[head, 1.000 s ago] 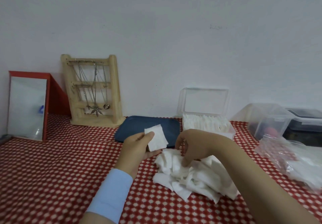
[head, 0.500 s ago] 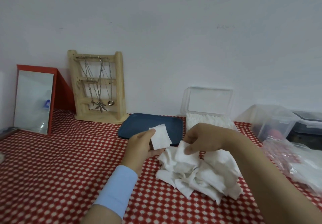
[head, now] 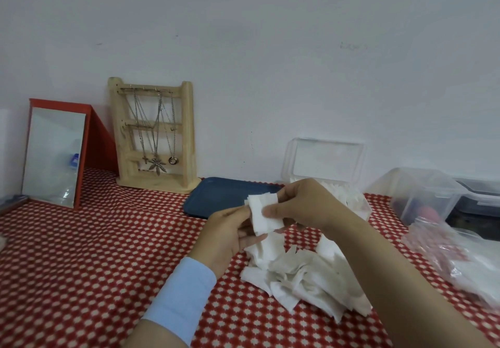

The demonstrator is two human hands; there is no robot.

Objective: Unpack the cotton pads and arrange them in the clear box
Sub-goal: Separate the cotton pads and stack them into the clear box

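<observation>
A small stack of white square cotton pads [head: 264,214] is held above the table between both hands. My left hand [head: 228,235] grips its lower left side, and my right hand [head: 299,203] pinches its right edge with thumb and fingers. Below them a loose heap of cotton pads [head: 303,277] lies on the red checked cloth. The clear box [head: 357,204] stands behind my right hand with its lid [head: 324,159] raised against the wall; white pads fill it, and my hand hides part of it.
A dark blue tray [head: 221,195] lies behind the hands. A wooden necklace stand [head: 154,136] and a red-framed mirror [head: 54,155] lean on the wall at left. Clear containers [head: 422,193] and a crumpled plastic bag [head: 457,255] sit at right.
My right hand lifted a pad from the heap and brought it onto the pad in my left hand; both hands now hold the small stack together.
</observation>
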